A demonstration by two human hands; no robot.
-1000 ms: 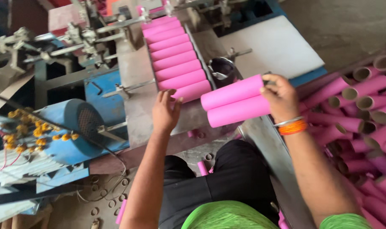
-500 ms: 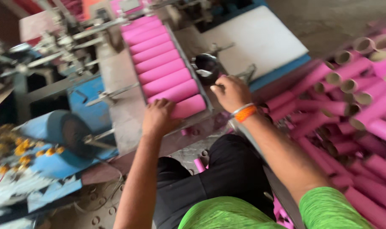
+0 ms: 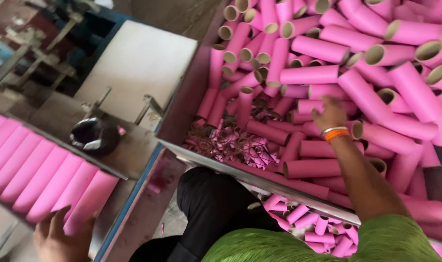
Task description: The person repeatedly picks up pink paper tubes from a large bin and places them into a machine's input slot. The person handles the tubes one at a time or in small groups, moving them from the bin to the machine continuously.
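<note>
Over the heap of pink hollow cardboard tubes the right hand hovers spread, gripping nothing, while the left hand rests open against racked tubes; judged light, stiff, crushable — grasp mid-length.

A dark metal ring sits on the grey machine plate at my left. Far behind it lies a pale flat board. Tangled pinkish paper scraps lie nearer, by the metal rail.

The right hand reaches into the loose pink tubes; the left hand touches the tube row.
</note>
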